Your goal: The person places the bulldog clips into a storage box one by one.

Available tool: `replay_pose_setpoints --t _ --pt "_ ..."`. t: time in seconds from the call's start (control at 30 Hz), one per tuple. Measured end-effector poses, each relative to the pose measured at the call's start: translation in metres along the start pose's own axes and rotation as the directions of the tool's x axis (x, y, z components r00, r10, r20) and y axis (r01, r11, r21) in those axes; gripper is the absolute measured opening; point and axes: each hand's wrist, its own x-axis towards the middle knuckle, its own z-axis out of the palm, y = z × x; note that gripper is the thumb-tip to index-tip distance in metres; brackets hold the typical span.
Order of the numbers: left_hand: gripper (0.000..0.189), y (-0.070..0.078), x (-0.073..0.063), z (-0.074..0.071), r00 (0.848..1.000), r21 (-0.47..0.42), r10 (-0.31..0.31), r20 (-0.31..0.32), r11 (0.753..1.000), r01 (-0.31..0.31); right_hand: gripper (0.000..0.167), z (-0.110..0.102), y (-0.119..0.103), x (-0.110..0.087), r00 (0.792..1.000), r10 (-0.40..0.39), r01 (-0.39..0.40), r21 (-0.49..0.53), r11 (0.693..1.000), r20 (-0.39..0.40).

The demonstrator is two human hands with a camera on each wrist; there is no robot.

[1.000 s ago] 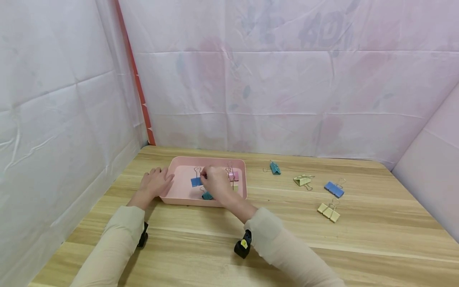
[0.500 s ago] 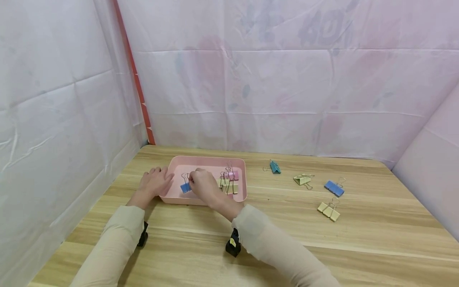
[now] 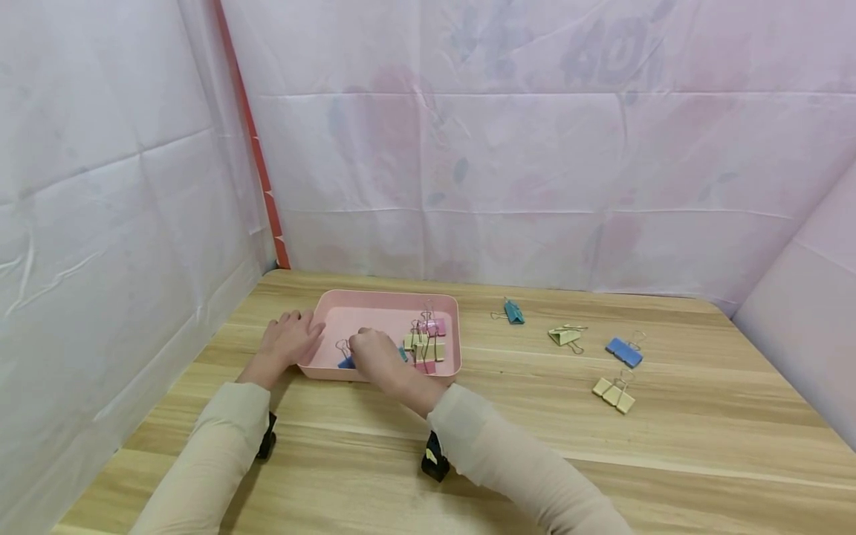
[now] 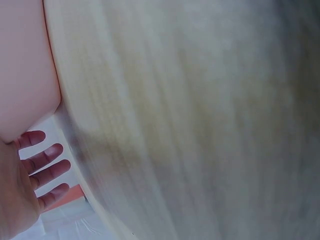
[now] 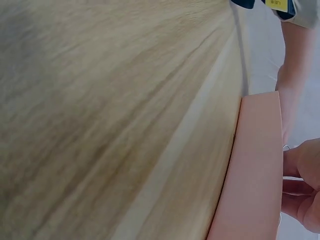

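Note:
My right hand (image 3: pixel 377 360) is down inside the pink tray (image 3: pixel 371 299) near its front wall and pinches a blue binder clip (image 3: pixel 345 363), whose wire handles stick up beside the fingers. In the right wrist view the tray's wall hides the fingertips of the right hand (image 5: pixel 306 182) and the clip. My left hand (image 3: pixel 290 339) rests at the tray's left rim; the left wrist view shows its fingers (image 4: pixel 47 172) extended. To the right of my right hand, yellow binder clips (image 3: pixel 433 351), pink binder clips (image 3: pixel 437 327) and a teal binder clip (image 3: pixel 403 354) lie in the tray.
On the wooden table (image 3: pixel 535 431), right of the tray, lie a teal binder clip (image 3: pixel 513 312), a yellow binder clip (image 3: pixel 565 336), a blue binder clip (image 3: pixel 624 351) and another yellow binder clip (image 3: pixel 613 395). Fabric walls (image 3: pixel 521 186) border the table at back and sides.
My right hand has moved left and forward-to-near within the tray, carrying the blue binder clip down toward the front left. More clips on the right show now. My left hand has stayed put.

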Motion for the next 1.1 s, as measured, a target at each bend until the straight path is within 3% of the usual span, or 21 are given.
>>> replay_pose_setpoints --t 0.47,0.73,1.1 --pt "0.05 0.001 -0.002 -0.001 1.0 0.006 0.005 -0.011 1.0 -0.005 0.016 0.0 0.001 -0.003 0.998 0.039 -0.038 -0.04 0.998 0.04" --pt "0.051 -0.001 -0.001 0.0 1.0 -0.002 -0.007 -0.008 1.0 0.007 0.017 -0.011 0.005 -0.007 0.998 -0.019 0.019 0.008 1.0 -0.057" --pt "0.053 0.0 -0.001 0.0 1.0 -0.007 -0.014 0.02 1.0 0.014 0.01 -0.027 0.015 -0.017 0.985 0.035 -0.005 0.179 0.984 -0.167"
